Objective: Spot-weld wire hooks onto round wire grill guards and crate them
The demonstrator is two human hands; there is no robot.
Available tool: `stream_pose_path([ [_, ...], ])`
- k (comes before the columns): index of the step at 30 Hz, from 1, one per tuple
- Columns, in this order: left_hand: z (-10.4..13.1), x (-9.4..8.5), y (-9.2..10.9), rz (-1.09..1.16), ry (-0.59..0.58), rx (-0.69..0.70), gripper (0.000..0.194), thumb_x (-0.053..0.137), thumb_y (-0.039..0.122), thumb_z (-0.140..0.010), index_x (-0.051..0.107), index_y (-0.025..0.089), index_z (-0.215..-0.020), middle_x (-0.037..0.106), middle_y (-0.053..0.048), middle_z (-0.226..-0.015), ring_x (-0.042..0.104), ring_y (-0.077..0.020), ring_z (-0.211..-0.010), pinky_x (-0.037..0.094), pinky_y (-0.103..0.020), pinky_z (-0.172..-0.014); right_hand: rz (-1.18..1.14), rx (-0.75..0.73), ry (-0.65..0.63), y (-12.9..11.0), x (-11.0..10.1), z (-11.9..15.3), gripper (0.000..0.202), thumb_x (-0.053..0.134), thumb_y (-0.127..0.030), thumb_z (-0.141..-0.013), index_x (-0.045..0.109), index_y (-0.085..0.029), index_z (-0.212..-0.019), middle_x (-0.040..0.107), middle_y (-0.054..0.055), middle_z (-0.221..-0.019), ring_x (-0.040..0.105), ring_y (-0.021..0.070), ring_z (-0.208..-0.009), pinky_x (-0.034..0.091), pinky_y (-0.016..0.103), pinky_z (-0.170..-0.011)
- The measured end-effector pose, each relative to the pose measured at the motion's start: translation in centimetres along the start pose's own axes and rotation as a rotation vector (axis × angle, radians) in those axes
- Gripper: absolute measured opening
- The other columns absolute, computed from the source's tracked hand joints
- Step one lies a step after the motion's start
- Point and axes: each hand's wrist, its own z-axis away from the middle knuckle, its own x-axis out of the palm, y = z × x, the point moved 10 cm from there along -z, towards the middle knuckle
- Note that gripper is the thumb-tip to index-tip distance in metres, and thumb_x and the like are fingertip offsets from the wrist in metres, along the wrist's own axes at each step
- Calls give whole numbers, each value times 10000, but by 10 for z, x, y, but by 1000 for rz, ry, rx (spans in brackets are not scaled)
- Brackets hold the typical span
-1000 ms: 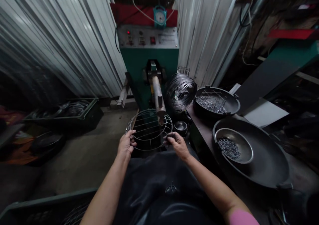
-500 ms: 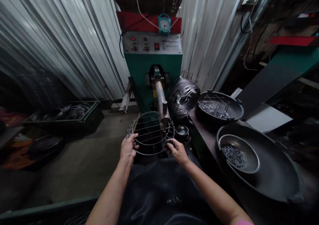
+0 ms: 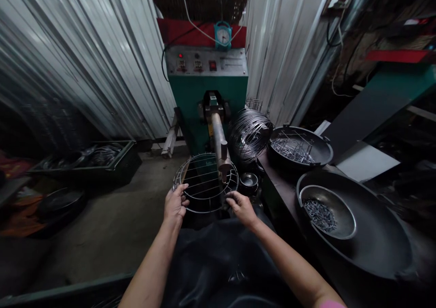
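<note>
A round wire rack (image 3: 200, 196), with two rings and several parallel bars, is level under the electrode arm (image 3: 218, 131) of a green spot-welding machine (image 3: 190, 87). My left hand (image 3: 175, 202) is closed on its left front rim, thumb on top. At the right front rim my right hand (image 3: 241, 206) pinches with thumb and forefinger. Whatever lies between those fingertips is too small and dark to make out. The electrode tip (image 3: 224, 176) points down inside the rack's right side, close to my right fingers. Whether it touches the wire cannot be told.
Right of the machine stand a wire coil (image 3: 250, 135), a pan with short metal rods (image 3: 293, 151) and a large wok (image 3: 378, 235). Inside the wok, a steel bowl (image 3: 347, 228) holds short metal pins. A metal bin (image 3: 102, 167) sits on the left floor.
The fingers of my right hand have straightened a little at the rack's rim. My left hand and the rack have hardly moved. The view has shifted slightly.
</note>
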Motion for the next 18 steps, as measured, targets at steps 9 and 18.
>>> stream_pose_path([
  [9, -10, 4, 0, -8, -22, -29, 423, 714, 246, -423, 338, 199, -610, 260, 129, -446, 195, -8, -343, 134, -151, -328, -41, 35, -25, -12, -5, -4, 104, 516, -293, -770, 558, -204, -803, 579, -42, -591, 550, 99, -475, 437, 219, -502],
  [18, -10, 7, -5, 9, -6, -69, 407, 696, 237, -421, 337, 199, -608, 249, 132, -423, 178, -5, -338, 133, -145, -328, -198, -75, 139, -18, -22, 6, 186, 510, -378, -808, 541, -203, -864, 659, 29, -844, 609, 117, -594, 474, 239, -578],
])
